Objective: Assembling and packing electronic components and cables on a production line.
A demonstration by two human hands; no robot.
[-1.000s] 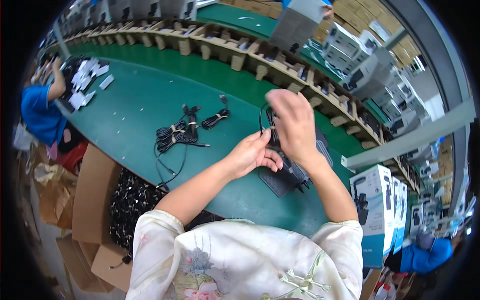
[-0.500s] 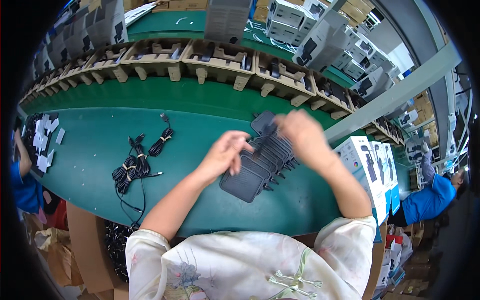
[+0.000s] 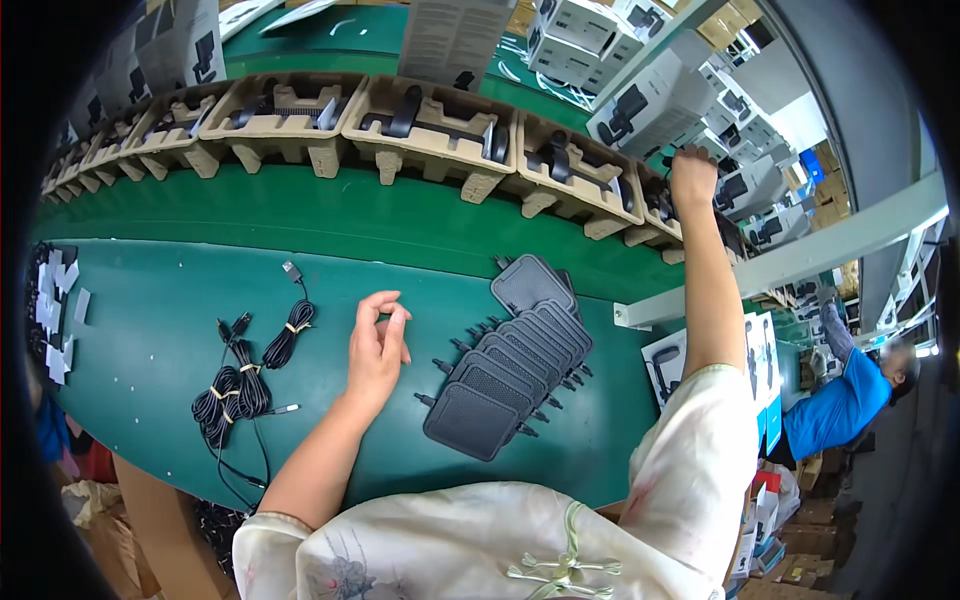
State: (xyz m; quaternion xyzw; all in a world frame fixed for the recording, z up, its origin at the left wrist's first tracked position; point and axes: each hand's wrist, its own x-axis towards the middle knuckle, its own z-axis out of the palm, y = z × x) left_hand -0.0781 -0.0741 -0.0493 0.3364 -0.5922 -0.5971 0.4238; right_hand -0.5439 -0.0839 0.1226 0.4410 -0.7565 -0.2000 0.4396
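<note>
My left hand (image 3: 377, 350) hovers over the green table with its fingers loosely bent and apart, holding nothing. To its right lies a row of overlapping flat black panels (image 3: 475, 418) with rounded corners and short stubs along their edges. My right hand (image 3: 693, 180) is stretched far to the right, over a brown moulded tray (image 3: 650, 200) in the row behind the table. Its fingers curl down on the far side, so what they hold is hidden. Left of my left hand lie bundled black cables (image 3: 230, 400) and a single tied cable (image 3: 290, 335).
More moulded trays (image 3: 425, 140) with black parts line the green belt (image 3: 300, 215). A pale metal bar (image 3: 800, 245) slants across the right side, near upright printed boxes (image 3: 765, 350). White slips (image 3: 55, 300) lie far left. A person in blue (image 3: 840, 405) stands at right.
My right hand has left the panels and reached out to the trays at far right. My left hand has drawn back leftward from the panels. The view has shifted slightly.
</note>
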